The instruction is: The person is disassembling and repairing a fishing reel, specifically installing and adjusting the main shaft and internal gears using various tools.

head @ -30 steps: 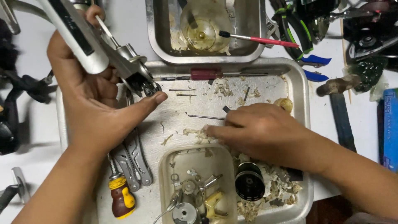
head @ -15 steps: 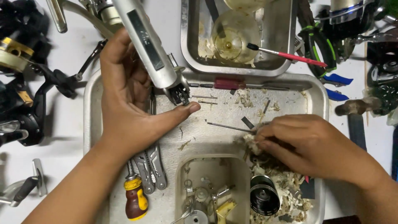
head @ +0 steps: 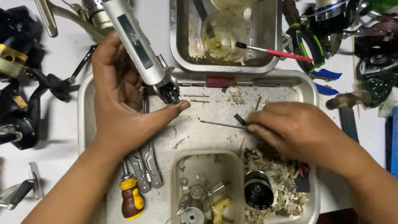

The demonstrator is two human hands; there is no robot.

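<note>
Fingers of the left hand [head: 120, 99] wrap a silver reel body [head: 139, 47], its dark end tilted down over the metal tray [head: 302, 89]. Right-hand [head: 298, 128] fingertips pinch together on a thin metal pin [head: 222, 124] lying flat on the tray (beside pale shavings [head: 273, 170]).

The right hand [head: 302, 132] hides its fingertips' grip. The silver reel body [head: 137, 45] is cut off at 12 o'clock.
</note>
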